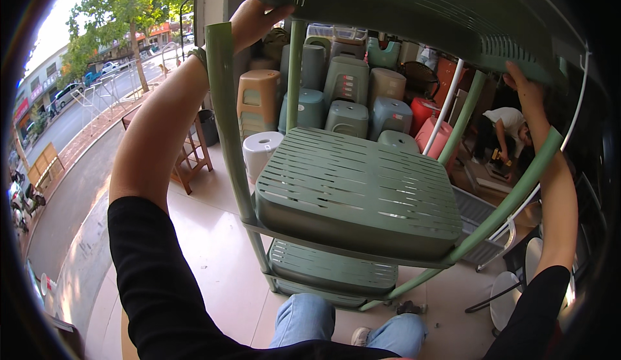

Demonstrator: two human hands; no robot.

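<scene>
- Above the slotted green shelf (359,182), the green top tier (414,14) spans between both hands, long axis left to right.
- Left hand (260,18) holds its left end; right hand (522,83) supports its right end.
- Near-left post (220,53) and near-right post (537,159) end free, just below the tier.
- Cut off: the tier's upper face; the far posts' seating is unclear.

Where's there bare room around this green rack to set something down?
The slatted shelf below the top shelf is bare; so is most floor between the rack and your left sleeve. Stools crowd behind; what look like folding seats crowd the right.
</scene>
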